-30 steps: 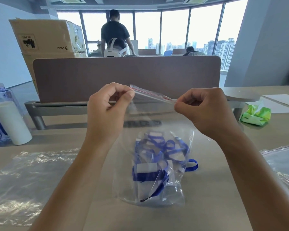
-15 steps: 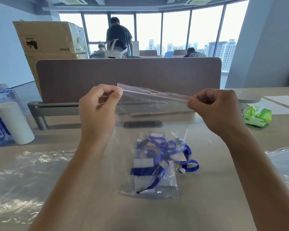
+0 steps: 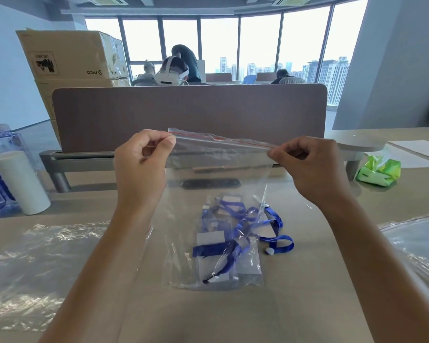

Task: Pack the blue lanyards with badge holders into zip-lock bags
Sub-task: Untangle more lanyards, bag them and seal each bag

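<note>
Since approx 1 s ago both hands have spread apart along the bag's top edge: R hand (image 3: 315,167) has slid outward to the far corner, L hand (image 3: 140,164) sits a bit lower and further out, and the zip strip now stretches taut between them. L thumb and curled forefinger pinch the left end of the strip; R thumb and forefinger pinch the right end; remaining fingers on both are curled in, nothing else held. Hanging below the two hands, the zip-lock bag (image 3: 216,169) drapes down so its bottom rests on the table (image 3: 307,305), w/ the blue lanyards (image 3: 233,243) and their badge holders (image 3: 209,240) bunched at the bottom, well below the fingers. One blue loop appears to poke out past the bag's right side, below the R hand — can't tell if it's inside or a separate one behind. Step in hand looks like sealing. Can't tell whether the strip is fully closed, so next move prob. calls for checking the seal end to end, then setting the pack aside. Further out: flat plastic sheets (image 3: 35,268) beyond each forearm, a white cylinder (image 3: 22,181) left of the L hand.
</note>
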`<act>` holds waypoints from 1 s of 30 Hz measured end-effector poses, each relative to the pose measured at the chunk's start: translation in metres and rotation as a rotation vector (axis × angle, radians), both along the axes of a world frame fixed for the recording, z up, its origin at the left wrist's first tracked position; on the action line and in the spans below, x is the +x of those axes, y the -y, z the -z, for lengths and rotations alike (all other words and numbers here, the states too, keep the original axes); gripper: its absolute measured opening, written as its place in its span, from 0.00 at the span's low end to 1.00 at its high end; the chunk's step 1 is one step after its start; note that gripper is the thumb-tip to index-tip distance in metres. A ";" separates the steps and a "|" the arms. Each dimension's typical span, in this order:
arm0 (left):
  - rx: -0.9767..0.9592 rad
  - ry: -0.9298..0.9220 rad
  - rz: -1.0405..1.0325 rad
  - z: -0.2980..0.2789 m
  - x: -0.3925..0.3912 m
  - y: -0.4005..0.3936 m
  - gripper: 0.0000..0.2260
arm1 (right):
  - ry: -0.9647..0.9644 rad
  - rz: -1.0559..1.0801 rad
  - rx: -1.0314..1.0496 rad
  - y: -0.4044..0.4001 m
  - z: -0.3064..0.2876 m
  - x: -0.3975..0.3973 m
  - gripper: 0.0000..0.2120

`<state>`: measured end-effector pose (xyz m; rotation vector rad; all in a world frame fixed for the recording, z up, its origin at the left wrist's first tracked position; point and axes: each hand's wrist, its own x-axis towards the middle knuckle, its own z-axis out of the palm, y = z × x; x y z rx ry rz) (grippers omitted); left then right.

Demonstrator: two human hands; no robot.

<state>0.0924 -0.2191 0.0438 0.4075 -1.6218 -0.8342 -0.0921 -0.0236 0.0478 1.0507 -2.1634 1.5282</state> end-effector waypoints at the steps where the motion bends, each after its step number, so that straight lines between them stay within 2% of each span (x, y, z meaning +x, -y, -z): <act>1: -0.002 0.003 -0.006 0.000 0.000 0.000 0.03 | -0.001 -0.005 0.006 0.000 0.000 0.000 0.07; 9: 0.022 0.003 -0.002 0.001 0.002 -0.002 0.04 | -0.070 -0.016 0.051 0.001 0.000 0.000 0.04; 17: 0.039 -0.093 0.064 -0.008 0.004 -0.038 0.04 | 0.036 0.031 -0.180 -0.023 -0.009 0.020 0.04; 24: 0.022 -0.126 0.164 -0.035 -0.006 -0.108 0.06 | 0.056 0.145 -0.238 -0.106 -0.041 0.033 0.04; 30: 0.022 -0.093 0.304 -0.049 -0.025 -0.194 0.03 | 0.065 0.251 -0.278 -0.210 -0.060 0.039 0.05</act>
